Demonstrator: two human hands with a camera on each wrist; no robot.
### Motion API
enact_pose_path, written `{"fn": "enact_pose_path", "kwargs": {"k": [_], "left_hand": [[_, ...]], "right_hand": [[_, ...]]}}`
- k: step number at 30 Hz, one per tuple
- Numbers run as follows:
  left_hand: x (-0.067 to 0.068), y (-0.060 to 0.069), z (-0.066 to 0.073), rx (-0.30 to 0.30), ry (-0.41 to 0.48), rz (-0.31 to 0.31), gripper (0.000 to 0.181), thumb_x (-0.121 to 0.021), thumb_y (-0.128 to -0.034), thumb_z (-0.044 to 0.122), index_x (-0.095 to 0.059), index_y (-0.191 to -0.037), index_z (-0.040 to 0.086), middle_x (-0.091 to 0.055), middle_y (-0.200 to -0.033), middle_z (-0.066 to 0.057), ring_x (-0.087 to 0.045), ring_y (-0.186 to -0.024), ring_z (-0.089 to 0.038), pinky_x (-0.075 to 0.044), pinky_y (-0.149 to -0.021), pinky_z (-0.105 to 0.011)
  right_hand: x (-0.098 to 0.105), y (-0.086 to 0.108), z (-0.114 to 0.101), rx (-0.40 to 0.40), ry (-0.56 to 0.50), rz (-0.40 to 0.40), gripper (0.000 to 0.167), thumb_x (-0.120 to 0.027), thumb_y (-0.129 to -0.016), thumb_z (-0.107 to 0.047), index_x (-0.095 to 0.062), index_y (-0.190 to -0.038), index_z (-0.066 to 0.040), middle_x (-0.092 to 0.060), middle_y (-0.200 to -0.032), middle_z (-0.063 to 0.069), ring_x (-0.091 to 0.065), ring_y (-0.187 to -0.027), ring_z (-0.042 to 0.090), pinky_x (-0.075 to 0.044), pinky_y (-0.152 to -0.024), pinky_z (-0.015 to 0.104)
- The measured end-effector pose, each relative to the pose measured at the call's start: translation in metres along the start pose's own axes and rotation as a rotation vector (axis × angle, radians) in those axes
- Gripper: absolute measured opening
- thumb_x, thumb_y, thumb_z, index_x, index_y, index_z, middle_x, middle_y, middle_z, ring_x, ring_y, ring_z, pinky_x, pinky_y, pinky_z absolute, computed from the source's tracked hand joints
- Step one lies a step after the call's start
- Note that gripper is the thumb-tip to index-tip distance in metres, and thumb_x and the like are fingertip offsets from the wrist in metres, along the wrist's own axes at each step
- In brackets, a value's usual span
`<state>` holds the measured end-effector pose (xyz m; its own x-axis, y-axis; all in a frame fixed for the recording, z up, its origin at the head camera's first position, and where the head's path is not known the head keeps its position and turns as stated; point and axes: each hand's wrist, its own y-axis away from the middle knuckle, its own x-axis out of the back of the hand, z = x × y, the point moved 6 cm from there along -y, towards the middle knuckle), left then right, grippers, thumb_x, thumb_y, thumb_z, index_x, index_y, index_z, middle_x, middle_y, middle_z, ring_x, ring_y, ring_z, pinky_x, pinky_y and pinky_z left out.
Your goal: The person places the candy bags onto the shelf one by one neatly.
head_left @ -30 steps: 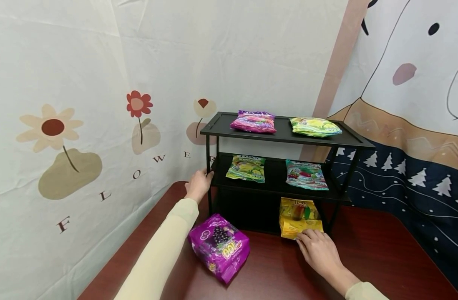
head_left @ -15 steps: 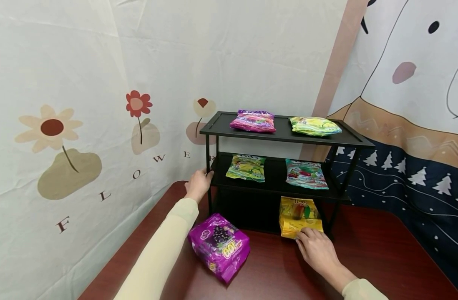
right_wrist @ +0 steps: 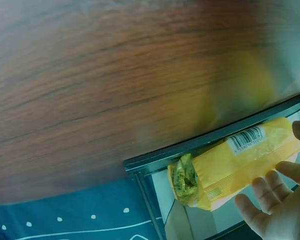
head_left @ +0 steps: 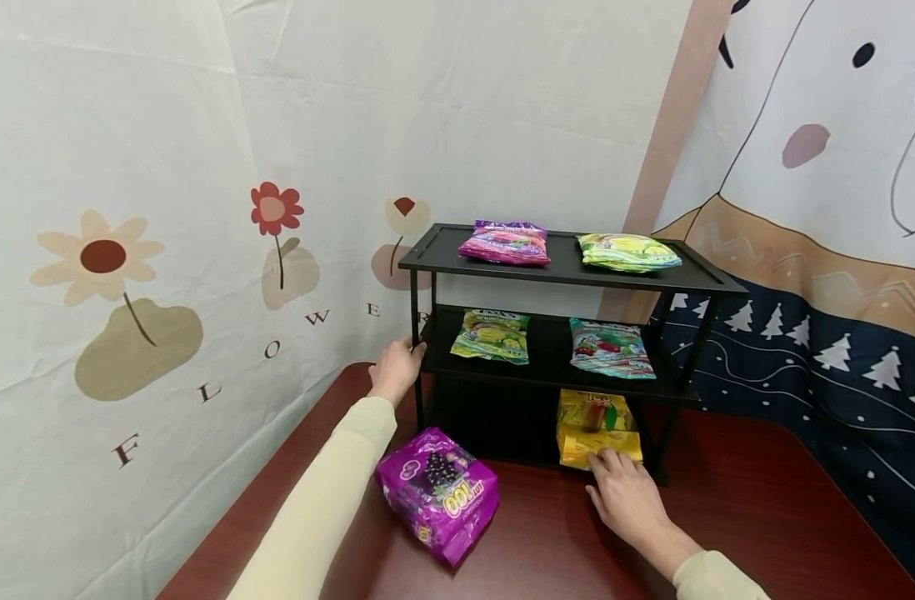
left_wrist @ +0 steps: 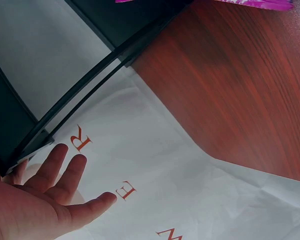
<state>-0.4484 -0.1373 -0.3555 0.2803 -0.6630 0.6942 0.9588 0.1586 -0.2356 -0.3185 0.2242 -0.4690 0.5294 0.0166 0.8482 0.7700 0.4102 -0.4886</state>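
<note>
My left hand [head_left: 397, 368] holds the black shelf rack [head_left: 570, 386] at the left end of its middle tier. In the left wrist view, one finger lies at the shelf corner and the other fingers [left_wrist: 65, 175] spread away from it; my thumb is hidden. My right hand [head_left: 628, 498] touches the front of a yellow candy bag [head_left: 598, 427] on the bottom tier, right side. Up close its fingers [right_wrist: 262, 192] look extended against the yellow wrapper [right_wrist: 230, 167], not wrapped round it. A purple grape candy bag [head_left: 440, 496] lies on the table before the rack's left half.
On the top tier lie a pink-purple bag [head_left: 506, 243] and a yellow-green bag [head_left: 628, 252]. The middle tier bears a green lemon bag [head_left: 492, 337] and a teal bag [head_left: 612, 348]. Printed cloth [head_left: 165, 100] hangs behind the red-brown table [head_left: 547, 542].
My right hand has moved slightly forward, and the yellow candy bag has slid a little deeper into the bottom tier. My left hand and the purple bag have stayed put.
</note>
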Motion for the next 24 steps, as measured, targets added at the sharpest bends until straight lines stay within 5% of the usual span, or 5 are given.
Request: {"fn": "enact_pose_path", "kwargs": {"k": [14,24], "left_hand": [[-0.002,0.0,0.0,0.003,-0.005,-0.01,0.042,-0.048,-0.1049,0.037,-0.061,-0.136,0.012,-0.061,-0.133,-0.016,-0.056,-0.121,-0.038,-0.032,-0.099,-0.065],[-0.001,-0.001,-0.001,0.0,-0.001,-0.011,0.042,-0.047,-0.1054,0.037,-0.062,-0.135,0.011,-0.062,-0.132,-0.016,-0.056,-0.121,-0.038,-0.032,-0.1,-0.065]], "right_hand": [[-0.01,-0.011,0.002,-0.042,0.019,-0.042,0.055,-0.083,-0.08,-0.032,-0.066,-0.121,0.0,-0.058,-0.117,0.017,-0.059,-0.101,0.037,-0.052,-0.076,0.053],[-0.012,-0.017,0.007,-0.063,-0.075,-0.086,0.054,-0.082,-0.081,-0.028,-0.065,-0.122,0.002,-0.058,-0.122,0.02,-0.057,-0.107,0.04,-0.05,-0.081,0.056]]}}
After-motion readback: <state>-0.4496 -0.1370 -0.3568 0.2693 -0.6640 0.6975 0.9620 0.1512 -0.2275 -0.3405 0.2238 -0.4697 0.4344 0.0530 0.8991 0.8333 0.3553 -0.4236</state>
